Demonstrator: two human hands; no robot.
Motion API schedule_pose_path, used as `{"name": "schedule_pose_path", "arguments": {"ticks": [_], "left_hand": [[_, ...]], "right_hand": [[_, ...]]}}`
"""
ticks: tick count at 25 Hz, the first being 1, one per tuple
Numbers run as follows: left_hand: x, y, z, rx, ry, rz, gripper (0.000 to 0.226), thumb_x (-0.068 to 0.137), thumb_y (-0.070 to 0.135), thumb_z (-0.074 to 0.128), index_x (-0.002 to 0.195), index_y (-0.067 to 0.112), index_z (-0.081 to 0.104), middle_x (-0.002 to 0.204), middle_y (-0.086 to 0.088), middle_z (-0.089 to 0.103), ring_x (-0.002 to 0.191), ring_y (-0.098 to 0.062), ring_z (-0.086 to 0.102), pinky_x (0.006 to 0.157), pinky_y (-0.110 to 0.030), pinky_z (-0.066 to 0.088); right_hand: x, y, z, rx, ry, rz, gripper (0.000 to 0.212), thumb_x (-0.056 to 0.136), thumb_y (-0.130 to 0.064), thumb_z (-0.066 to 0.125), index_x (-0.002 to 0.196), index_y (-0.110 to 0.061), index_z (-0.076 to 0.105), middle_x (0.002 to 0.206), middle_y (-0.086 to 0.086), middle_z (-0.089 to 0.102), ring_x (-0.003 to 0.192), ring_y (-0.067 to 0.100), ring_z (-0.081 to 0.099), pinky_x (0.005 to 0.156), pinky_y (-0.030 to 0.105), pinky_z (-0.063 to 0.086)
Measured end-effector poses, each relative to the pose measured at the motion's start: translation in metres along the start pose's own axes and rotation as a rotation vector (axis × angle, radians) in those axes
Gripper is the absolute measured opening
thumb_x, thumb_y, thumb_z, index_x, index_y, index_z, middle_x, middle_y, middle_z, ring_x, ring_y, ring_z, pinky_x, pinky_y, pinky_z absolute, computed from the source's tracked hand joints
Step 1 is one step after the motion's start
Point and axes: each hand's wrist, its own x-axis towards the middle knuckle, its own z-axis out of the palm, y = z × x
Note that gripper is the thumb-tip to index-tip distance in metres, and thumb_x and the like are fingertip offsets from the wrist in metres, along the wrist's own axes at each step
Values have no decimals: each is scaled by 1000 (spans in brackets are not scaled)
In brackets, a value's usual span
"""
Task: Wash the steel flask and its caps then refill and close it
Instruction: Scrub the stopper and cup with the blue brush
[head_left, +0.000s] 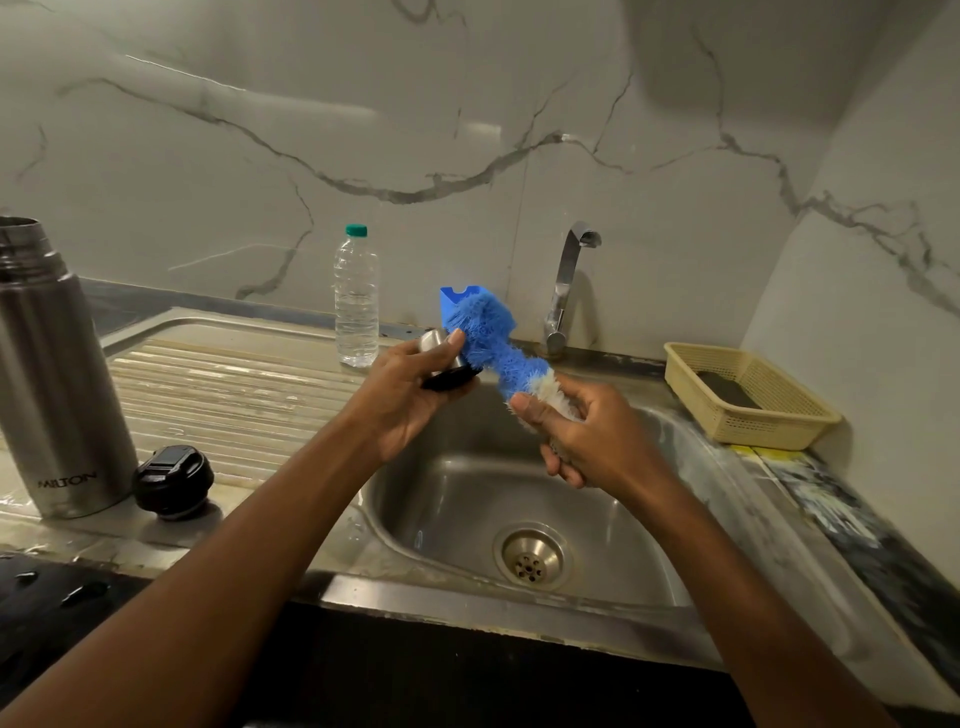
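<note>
The steel flask (54, 384) stands uncapped on the drainboard at the far left. A black inner cap (173, 480) sits beside its base. Over the sink basin (613, 525) my left hand (410, 395) grips the steel outer cap (441, 358), which has a black rim. My right hand (576, 436) holds the lower end of a blue and white bottle brush (493, 343). The brush's blue bristles touch the cap's open end.
A clear plastic water bottle (356, 301) with a green cap stands behind the drainboard. The tap (569, 280) rises at the back of the sink, with a blue holder (451, 299) left of it. A cream basket (748, 400) with a dark scrub pad sits at the right.
</note>
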Motion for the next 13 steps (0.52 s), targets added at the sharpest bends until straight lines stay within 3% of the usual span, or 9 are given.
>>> {"name": "schedule_pose_path", "arguments": {"ticks": [6, 11, 13], "left_hand": [[-2, 1, -1, -34, -29, 21, 41, 79, 14, 73, 113, -6, 62, 121, -21, 67, 118, -31, 67, 104, -45, 54], [-4, 5, -5, -75, -7, 29, 75, 69, 22, 81, 131, -11, 52, 133, -26, 61, 117, -30, 69, 97, -42, 58], [-6, 4, -4, -50, -17, 27, 74, 61, 25, 84, 122, -8, 57, 129, -25, 64, 112, -30, 70, 94, -40, 60]], "right_hand": [[0, 7, -4, -77, 43, 22, 22, 96, -47, 64, 99, -25, 66, 58, 12, 66, 42, 23, 51, 42, 29, 45], [-1, 1, -2, 52, -22, -20, 22, 95, -46, 64, 99, -24, 66, 56, 12, 63, 38, 21, 45, 39, 25, 39], [0, 2, 1, 18, 24, -13, 21, 97, -44, 64, 99, -24, 66, 56, 13, 63, 38, 19, 46, 40, 26, 40]]}}
